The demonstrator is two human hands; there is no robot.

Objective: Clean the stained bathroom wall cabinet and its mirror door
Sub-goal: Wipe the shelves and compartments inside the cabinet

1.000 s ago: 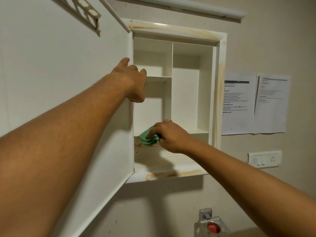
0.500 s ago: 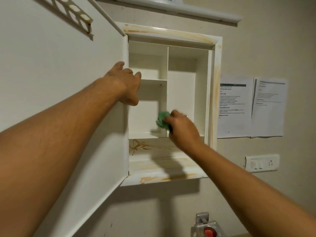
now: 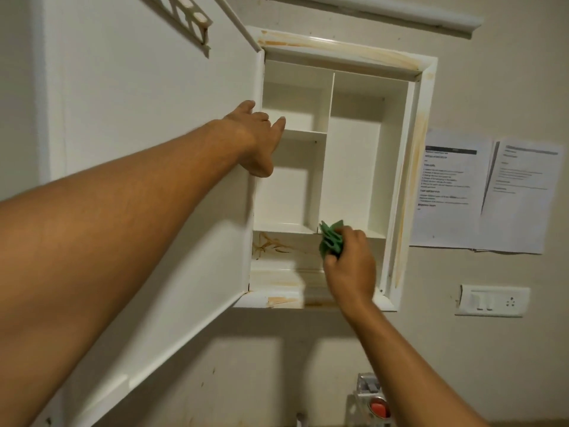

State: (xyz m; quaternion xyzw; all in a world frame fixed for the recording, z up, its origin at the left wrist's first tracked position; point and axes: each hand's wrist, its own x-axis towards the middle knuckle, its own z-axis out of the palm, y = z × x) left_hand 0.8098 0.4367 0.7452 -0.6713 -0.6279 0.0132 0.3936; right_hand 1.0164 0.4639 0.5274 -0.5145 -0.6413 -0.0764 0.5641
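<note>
The white wall cabinet point(image 3: 414, 167) hangs open, with orange-brown stains on its frame and on the back wall of its lowest compartment. Its door point(image 3: 138, 134) swings out to the left, showing only its white back; the mirror side is hidden. My left hand point(image 3: 257, 137) rests on the door's hinge-side edge, fingers hooked over it. My right hand point(image 3: 349, 263) grips a crumpled green cloth point(image 3: 331, 240) in front of the lower shelf's front edge, near the middle divider.
Two printed sheets point(image 3: 486, 192) are stuck to the wall right of the cabinet. A white switch plate point(image 3: 492, 300) sits below them. A metal fixture with a red button point(image 3: 374, 405) is at the bottom. A white ledge point(image 3: 431, 16) runs above.
My right hand carried the green cloth from the lower left compartment up to the middle divider, then down and right to the lower shelf edge. My left hand stayed on the door.
</note>
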